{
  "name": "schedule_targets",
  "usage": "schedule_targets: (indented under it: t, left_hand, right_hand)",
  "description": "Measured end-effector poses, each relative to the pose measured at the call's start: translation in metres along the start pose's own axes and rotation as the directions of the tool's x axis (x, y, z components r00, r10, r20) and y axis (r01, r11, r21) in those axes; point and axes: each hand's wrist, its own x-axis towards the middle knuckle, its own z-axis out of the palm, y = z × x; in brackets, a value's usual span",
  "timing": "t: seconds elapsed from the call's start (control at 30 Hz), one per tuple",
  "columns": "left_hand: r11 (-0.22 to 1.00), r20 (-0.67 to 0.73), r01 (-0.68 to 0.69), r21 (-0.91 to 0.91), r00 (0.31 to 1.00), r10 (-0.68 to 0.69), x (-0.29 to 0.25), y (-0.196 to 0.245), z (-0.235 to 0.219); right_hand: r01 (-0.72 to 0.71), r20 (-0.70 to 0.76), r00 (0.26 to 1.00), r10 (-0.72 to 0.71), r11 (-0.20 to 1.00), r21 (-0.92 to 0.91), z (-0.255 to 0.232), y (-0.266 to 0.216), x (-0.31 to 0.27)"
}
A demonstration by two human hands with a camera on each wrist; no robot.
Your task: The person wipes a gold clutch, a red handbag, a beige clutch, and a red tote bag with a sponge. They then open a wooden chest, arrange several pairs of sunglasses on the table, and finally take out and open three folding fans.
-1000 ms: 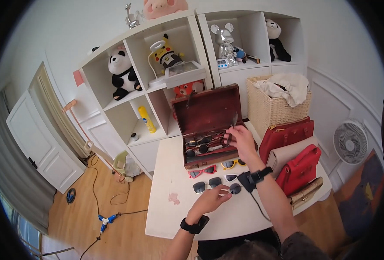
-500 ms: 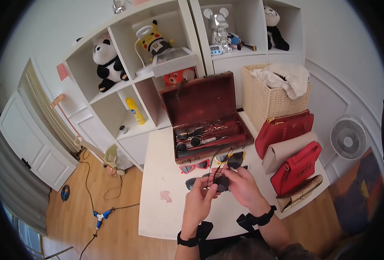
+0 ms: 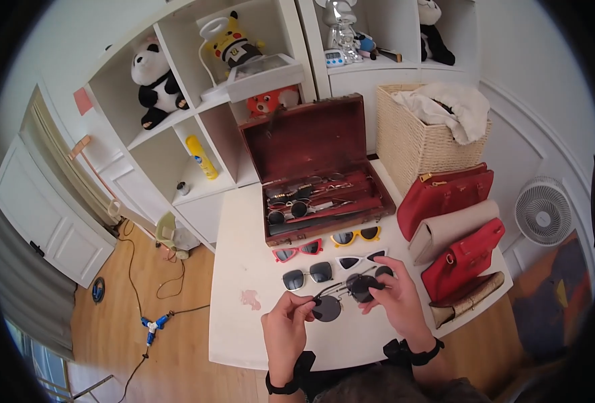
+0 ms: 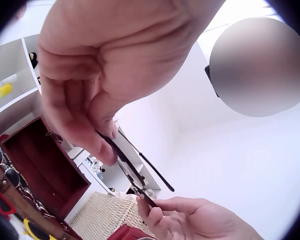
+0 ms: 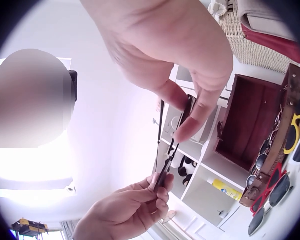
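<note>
A pair of sunglasses (image 3: 326, 309) with round dark lenses and thin dark arms is held in front of the body, above the table. My left hand (image 3: 285, 329) pinches the rim at one lens between thumb and fingers. At the other lens, my right hand (image 3: 406, 305) grips the frame, its fingers partly covering it. Both pinches show in the left wrist view, where the frame (image 4: 127, 162) runs between the two hands. Beyond lie red sunglasses (image 3: 299, 251), yellow sunglasses (image 3: 356, 235), white sunglasses (image 3: 351, 262) and square-lensed sunglasses (image 3: 308, 275).
An open dark-red case (image 3: 304, 134) with several glasses inside stands at the back of the table (image 3: 237, 329). Handbags (image 3: 462, 258) line the right side, before a wicker basket (image 3: 412, 144). White shelves (image 3: 210, 195) with plush toys rise behind.
My right hand has come from the case, where it held up glasses, down to my left hand. Now both hands hold the round sunglasses, and my left hand has left the table items.
</note>
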Motion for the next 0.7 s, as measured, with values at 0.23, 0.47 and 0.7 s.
schedule_targets:
  t: [0.23,0.47,0.7]
  left_hand:
    - [0.996,-0.141,-0.093,0.016,0.986,0.094,-0.012,-0.004,-0.002]
    - [0.994,-0.034,-0.107,-0.010,0.994,0.106,-0.012,-0.006,-0.008]
    - [0.998,0.175,0.001,0.060,0.984,-0.012,-0.013,-0.015,-0.014]
  right_hand:
    - [0.125,0.019,0.992,-0.125,0.940,-0.317,-0.002,0.013,-0.002]
    - [0.267,0.057,0.954,-0.295,0.745,-0.611,0.002,-0.014,0.002]
    - [0.220,0.026,0.964,-0.265,0.737,-0.639,-0.002,-0.006,-0.006]
